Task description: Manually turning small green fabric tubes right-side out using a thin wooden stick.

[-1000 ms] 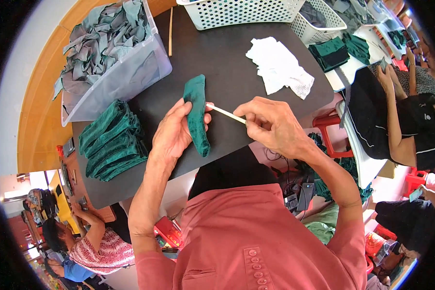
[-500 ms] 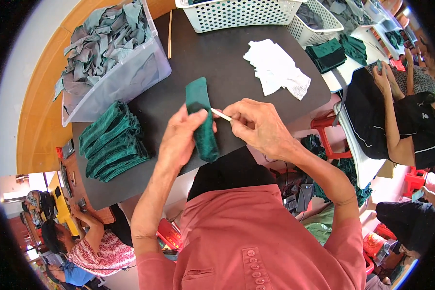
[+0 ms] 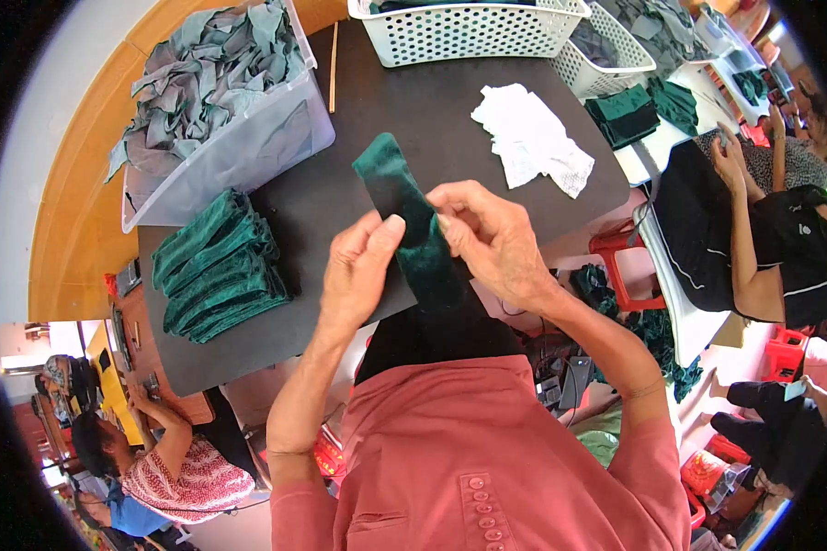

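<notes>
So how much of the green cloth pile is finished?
A stack of folded green pieces already sits on the black table. One green strip is held between the left hand and right hand. The clear bin holds a heap of grey pieces.

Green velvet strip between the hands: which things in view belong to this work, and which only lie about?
In the work:
- green velvet strip, held by the left hand and the right hand
- stack of green velvet pieces

Lying about:
- clear bin of grey fabric scraps
- white cloth pieces
- white perforated basket
- thin wooden stick
</notes>
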### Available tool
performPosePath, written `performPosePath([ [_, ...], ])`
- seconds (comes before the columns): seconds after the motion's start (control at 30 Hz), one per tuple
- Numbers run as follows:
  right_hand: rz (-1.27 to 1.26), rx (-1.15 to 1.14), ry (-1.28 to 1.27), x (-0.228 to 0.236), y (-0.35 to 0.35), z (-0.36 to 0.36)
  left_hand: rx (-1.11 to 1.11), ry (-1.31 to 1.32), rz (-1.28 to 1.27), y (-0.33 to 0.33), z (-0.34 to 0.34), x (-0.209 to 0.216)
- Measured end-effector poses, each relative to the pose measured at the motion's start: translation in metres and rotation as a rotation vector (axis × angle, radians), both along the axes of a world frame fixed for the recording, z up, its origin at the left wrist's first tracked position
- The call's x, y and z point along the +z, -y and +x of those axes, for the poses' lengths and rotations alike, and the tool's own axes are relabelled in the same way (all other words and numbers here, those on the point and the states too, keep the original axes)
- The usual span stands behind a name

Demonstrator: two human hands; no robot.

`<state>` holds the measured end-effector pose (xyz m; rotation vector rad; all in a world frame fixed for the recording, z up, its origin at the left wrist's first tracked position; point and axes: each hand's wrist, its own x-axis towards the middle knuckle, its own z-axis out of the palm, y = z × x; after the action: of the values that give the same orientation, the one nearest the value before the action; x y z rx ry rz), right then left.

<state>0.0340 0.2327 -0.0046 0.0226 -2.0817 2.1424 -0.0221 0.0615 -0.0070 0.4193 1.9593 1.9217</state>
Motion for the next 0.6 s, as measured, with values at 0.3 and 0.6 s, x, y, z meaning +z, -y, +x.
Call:
performPosePath([
  [0.3,-0.029,-0.095,0.035,0.007,0.0,0.003,-0.064,-0.165,-0.084,-0.012,0.022,0.009],
  [0.6,-0.055,-0.012,0.081,-0.001,-0.003,0.011,-0.029,0.179,0.434,-0.014,-0.013,0.011],
])
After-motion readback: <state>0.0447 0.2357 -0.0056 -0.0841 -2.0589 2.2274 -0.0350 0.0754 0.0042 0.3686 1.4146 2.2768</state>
